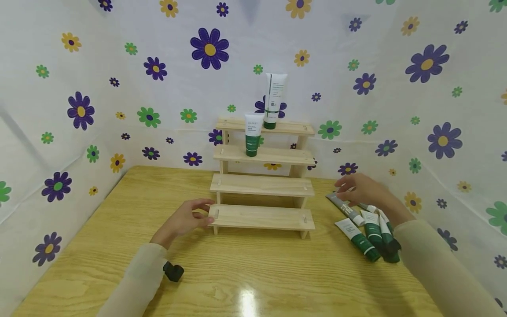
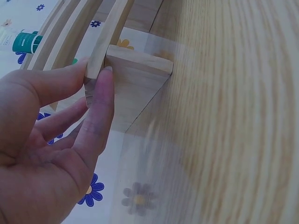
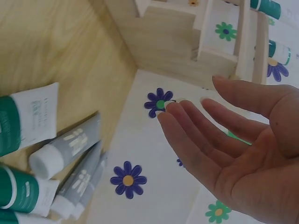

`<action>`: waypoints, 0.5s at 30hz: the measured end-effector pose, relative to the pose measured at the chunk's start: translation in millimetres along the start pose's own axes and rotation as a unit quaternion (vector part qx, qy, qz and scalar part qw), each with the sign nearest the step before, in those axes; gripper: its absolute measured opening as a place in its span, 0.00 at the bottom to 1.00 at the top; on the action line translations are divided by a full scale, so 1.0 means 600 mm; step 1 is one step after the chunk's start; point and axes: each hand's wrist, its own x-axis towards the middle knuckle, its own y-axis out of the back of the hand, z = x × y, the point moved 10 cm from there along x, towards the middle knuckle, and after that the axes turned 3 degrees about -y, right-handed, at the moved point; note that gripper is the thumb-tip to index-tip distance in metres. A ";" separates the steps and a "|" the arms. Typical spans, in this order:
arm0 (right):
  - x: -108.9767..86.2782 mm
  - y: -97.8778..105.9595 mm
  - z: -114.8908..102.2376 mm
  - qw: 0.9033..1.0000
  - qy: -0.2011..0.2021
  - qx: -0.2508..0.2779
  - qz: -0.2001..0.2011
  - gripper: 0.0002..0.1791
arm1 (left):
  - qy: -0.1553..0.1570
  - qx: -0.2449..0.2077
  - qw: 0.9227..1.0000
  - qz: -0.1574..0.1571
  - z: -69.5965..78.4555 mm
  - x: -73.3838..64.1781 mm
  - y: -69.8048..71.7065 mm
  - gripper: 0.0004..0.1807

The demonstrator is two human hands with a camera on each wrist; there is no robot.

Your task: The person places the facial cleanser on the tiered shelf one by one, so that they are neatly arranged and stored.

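My left hand (image 1: pixel 186 219) pinches the left end of the lowest board of a stepped wooden display shelf (image 1: pixel 261 216); the left wrist view shows thumb and fingertips on either side of the board (image 2: pixel 99 58). My right hand (image 1: pixel 362 191) is held above a group of tubes at the right, its fingers loosely bent and nothing in them. Under it lies a grey tube (image 1: pixel 343 208) with a white cap. A white and green tube (image 1: pixel 358 240) lies nearest the shelf's front right. In the right wrist view the palm and fingers (image 3: pixel 201 140) are plainly bare.
A tall white tube (image 1: pixel 274 99) stands on the top step, and a shorter white and green tube (image 1: pixel 253 134) stands one step below. Several more tubes (image 1: pixel 373 226) lie in a pile on the wooden table (image 1: pixel 245 264). Flower-patterned cloth (image 1: pixel 166 92) surrounds the back and sides.
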 end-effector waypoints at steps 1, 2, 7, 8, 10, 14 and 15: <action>-0.003 -0.004 0.006 1.000 0.000 -0.002 -0.007 0.23 | -0.001 0.001 1.000 -0.001 0.001 0.000 -0.001 0.31; -0.006 -0.008 0.013 1.000 -0.003 -0.004 -0.013 0.23 | -0.003 0.002 1.000 -0.003 0.002 0.000 -0.001 0.31; -0.019 -0.022 0.042 1.000 -0.005 -0.011 -0.022 0.22 | -0.001 0.005 1.000 -0.004 0.003 -0.001 0.001 0.32; -0.021 -0.025 0.048 1.000 -0.005 -0.010 -0.023 0.22 | -0.003 0.007 1.000 -0.005 0.004 -0.001 0.002 0.32; -0.025 -0.031 0.058 1.000 -0.001 -0.010 -0.027 0.21 | -0.006 0.008 1.000 -0.006 0.005 -0.002 0.002 0.32; -0.032 -0.043 0.079 0.999 -0.007 -0.025 -0.038 0.20 | -0.008 0.005 1.000 -0.005 0.002 0.001 0.002 0.32; -0.034 -0.046 0.085 0.999 -0.011 -0.029 -0.042 0.20 | -0.005 0.002 1.000 -0.003 0.000 0.001 0.002 0.31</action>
